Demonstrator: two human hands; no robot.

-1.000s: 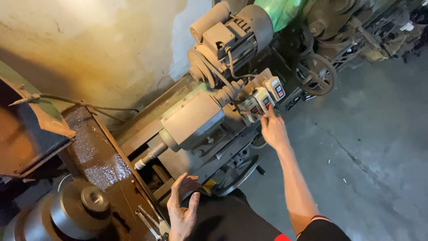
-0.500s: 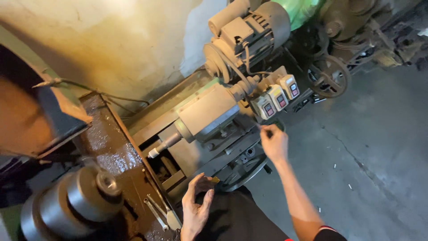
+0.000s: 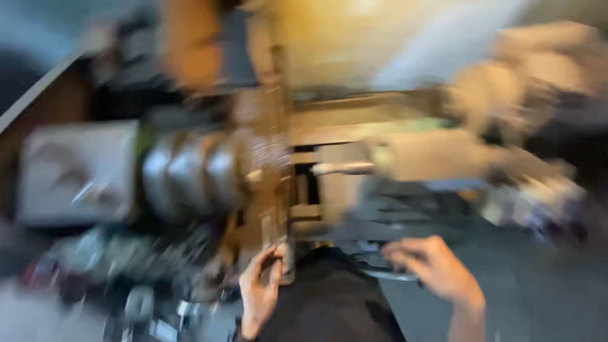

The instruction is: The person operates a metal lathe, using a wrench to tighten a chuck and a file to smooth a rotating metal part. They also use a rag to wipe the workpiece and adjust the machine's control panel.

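Heavily blurred view — detail limited. Left hand (image 3: 261, 292) curls around lower end of brown, rust-coloured upright metal bar (image 3: 269, 190), fingers wrapped at its edge, seemingly as steadying grip. Right hand (image 3: 434, 269) lies palm down, fingers loosely bent over dark round handwheel (image 3: 380, 266) at front of grey machine bed (image 3: 392, 215); whether it truly grips rim, cannot tell. Shiny stepped metal pulley (image 3: 190, 174) sits just left of bar, pale rod (image 3: 345, 168) just right. Both hands kept low, near body, clear of pulley
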